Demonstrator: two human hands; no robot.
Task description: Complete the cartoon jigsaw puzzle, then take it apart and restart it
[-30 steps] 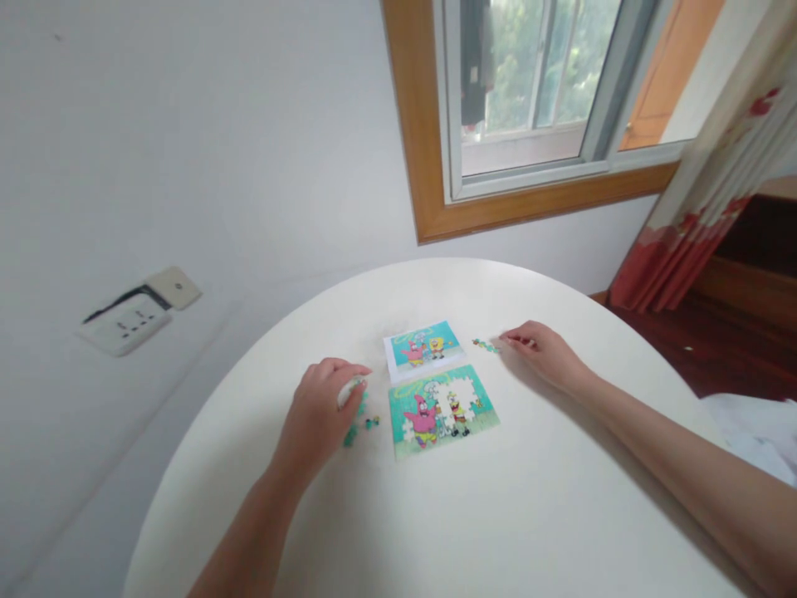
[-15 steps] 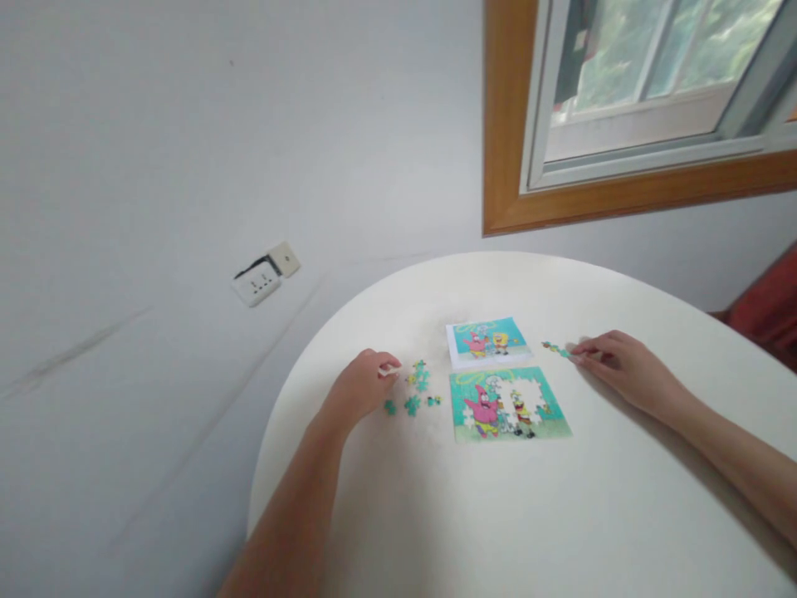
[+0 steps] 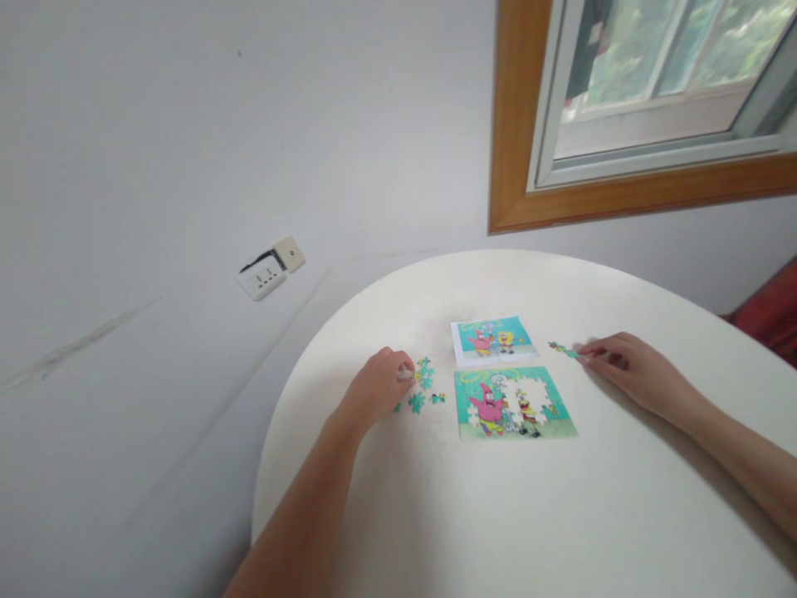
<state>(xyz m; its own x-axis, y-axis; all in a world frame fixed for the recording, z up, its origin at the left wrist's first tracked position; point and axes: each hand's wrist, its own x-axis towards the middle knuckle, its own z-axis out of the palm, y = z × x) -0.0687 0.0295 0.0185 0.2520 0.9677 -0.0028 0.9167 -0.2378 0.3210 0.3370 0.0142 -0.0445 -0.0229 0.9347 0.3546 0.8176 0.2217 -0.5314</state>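
Observation:
My left hand (image 3: 381, 384) pinches a puzzle piece (image 3: 405, 376) whose pale side shows. It hovers beside a cluster of loose, mostly teal puzzle pieces (image 3: 417, 403), partly covering them. At the right, my right hand (image 3: 632, 370) rests on the table with thumb and forefinger closed at the near end of a short strip of puzzle pieces (image 3: 561, 349). Between the hands lies a partly filled cartoon jigsaw puzzle (image 3: 482, 409), with a white gap in its upper middle and right. Just behind it lies a picture card (image 3: 491, 340) with the same cartoon scene.
Everything lies on a round white table (image 3: 498, 515). Its far edge is close to a pale wall (image 3: 187, 149) with a socket (image 3: 261, 276). A wood-framed window (image 3: 510, 208) is at the upper right, and something red (image 3: 772, 311) is at the right edge.
My left hand has moved right, bringing the held piece closer to the loose pieces. My right hand stays by the strip. The whole view has shifted slightly.

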